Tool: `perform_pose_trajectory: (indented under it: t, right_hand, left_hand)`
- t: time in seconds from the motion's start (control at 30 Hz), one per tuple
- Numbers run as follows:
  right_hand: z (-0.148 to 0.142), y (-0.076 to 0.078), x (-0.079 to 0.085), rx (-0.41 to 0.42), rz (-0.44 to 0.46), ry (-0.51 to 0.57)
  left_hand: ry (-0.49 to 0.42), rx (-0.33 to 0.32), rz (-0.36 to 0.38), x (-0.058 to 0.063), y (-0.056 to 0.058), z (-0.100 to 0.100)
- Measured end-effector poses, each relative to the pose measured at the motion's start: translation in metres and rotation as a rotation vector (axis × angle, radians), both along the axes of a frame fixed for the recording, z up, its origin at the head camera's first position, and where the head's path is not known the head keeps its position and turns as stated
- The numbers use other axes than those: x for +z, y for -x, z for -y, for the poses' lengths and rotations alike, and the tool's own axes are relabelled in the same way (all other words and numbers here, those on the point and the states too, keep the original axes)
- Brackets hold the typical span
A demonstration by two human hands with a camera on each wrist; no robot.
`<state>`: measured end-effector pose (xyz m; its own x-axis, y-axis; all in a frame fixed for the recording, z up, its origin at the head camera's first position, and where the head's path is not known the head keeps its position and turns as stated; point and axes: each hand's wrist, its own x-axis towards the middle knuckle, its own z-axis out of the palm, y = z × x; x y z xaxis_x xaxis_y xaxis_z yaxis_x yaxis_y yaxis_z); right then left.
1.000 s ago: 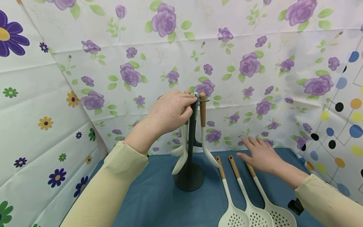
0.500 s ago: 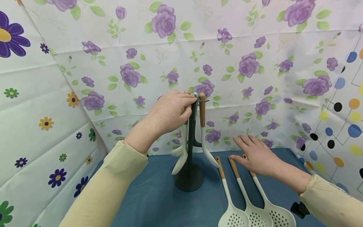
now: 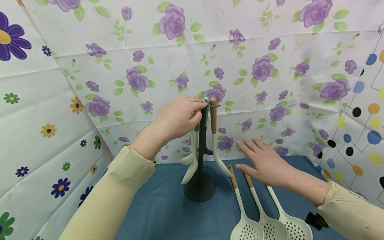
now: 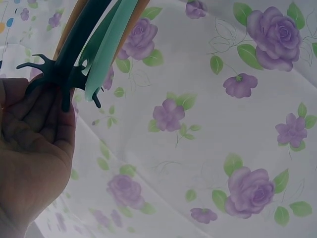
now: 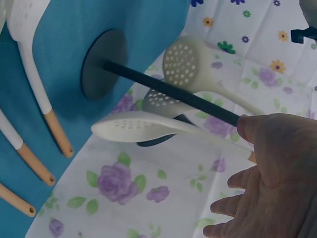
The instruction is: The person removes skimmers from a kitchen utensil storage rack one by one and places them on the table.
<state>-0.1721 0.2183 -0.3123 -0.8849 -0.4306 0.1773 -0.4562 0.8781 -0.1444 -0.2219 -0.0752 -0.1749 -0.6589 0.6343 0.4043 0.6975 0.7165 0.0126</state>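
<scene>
My left hand (image 3: 180, 118) holds the top of a dark utensil stand (image 3: 201, 163), fingers over its hooked crown. Several utensils hang there. A white utensil with a wooden handle (image 3: 213, 120) is on the right side, and a pale one (image 3: 190, 173) hangs in front. The right wrist view shows perforated skimmer heads (image 5: 182, 64) among them; beside the crown in the left wrist view is a teal handle (image 4: 111, 49). My right hand (image 3: 267, 163), fingers straight and spread, hovers palm down right of the stand, overlapping the handles of two of three white skimmers (image 3: 247, 230) on the table.
A blue cloth (image 3: 162, 206) covers the table, and the stand's round base (image 3: 199, 191) sits on it. Floral sheets (image 3: 138, 80) close in the back and left, with a dotted sheet (image 3: 375, 136) at right. A black device (image 3: 316, 220) is at the right wrist.
My right hand has drifted left and slightly up, toward the stand, passing over the skimmer handles. My left hand stays on the stand's top.
</scene>
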Motion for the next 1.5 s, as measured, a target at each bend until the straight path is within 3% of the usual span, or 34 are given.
perform_pose_trajectory:
  t: [0.4,0.83,1.13,1.5]
  right_hand:
    - [0.007,-0.001,0.010,0.005,0.004,0.002]
    - [0.006,-0.002,0.009,-0.003,0.009,0.010]
    - [0.004,-0.003,0.010,-0.017,0.009,0.019]
    - [0.004,-0.001,0.015,-0.017,-0.009,0.047]
  left_hand:
    - [0.072,0.011,-0.010,0.005,-0.002,-0.001]
    - [0.083,-0.017,-0.025,0.004,-0.002,0.003]
    - [0.069,-0.049,0.008,0.005,0.000,0.004]
    - [0.001,-0.111,-0.014,0.003,0.005,0.007]
